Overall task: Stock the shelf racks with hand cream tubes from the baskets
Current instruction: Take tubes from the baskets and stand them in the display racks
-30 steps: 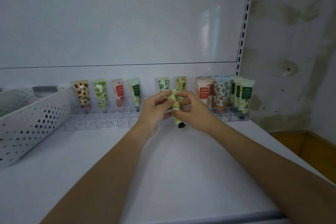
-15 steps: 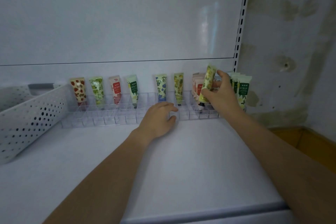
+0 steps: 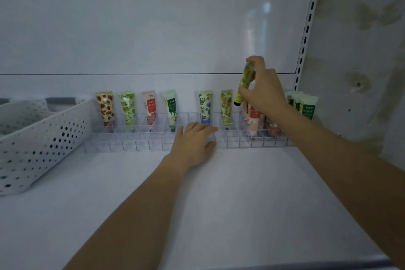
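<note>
- The right hand (image 3: 263, 91), at 1 o'clock in the view, is clamped on a yellow-green tube (image 3: 247, 78), pinched between thumb and fingers. The tube hangs above the right part of the clear rack (image 3: 149, 146), not yet in any cell.
- The tube's long axis is near upright, with the black cap down toward 7 o'clock and the crimped end up toward 1 o'clock. Judged: held cap-first to drop into a cell like the rest.
- The left hand (image 3: 194, 141), at centre, rests on the rack's front edge with fingers relaxed, holding nothing. Judged: it steadies the light rack.
- The standing tubes (image 3: 149, 106) sit caps down and lean back, printed faces forward.
- A perforated basket (image 3: 43, 138) stands on the shelf (image 3: 219, 204) at 9 o'clock, just beside the rack.
</note>
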A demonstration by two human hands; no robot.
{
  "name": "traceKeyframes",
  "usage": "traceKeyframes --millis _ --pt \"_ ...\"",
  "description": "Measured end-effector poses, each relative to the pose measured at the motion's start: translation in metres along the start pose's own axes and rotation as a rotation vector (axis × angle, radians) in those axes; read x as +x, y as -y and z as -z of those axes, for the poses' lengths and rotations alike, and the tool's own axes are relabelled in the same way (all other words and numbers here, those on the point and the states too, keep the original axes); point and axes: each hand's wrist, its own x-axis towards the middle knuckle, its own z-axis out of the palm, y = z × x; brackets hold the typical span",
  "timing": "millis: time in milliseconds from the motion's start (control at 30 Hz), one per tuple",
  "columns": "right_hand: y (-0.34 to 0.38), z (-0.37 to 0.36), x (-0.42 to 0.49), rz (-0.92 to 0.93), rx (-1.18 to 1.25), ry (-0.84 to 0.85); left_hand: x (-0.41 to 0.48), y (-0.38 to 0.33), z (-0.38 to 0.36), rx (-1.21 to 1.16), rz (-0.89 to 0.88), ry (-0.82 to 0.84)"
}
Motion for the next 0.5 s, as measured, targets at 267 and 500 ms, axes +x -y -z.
traceKeyframes --millis 267,500 --pt "-0.011 -0.03 0.017 -0.045 -0.202 0.171 0.005 0.001 0.002 -0.002 0.003 -0.008" --pt "-0.016 -0.035 0.021 -0.103 -0.393 0.296 0.006 0.001 0.003 -0.012 0.009 -0.005"
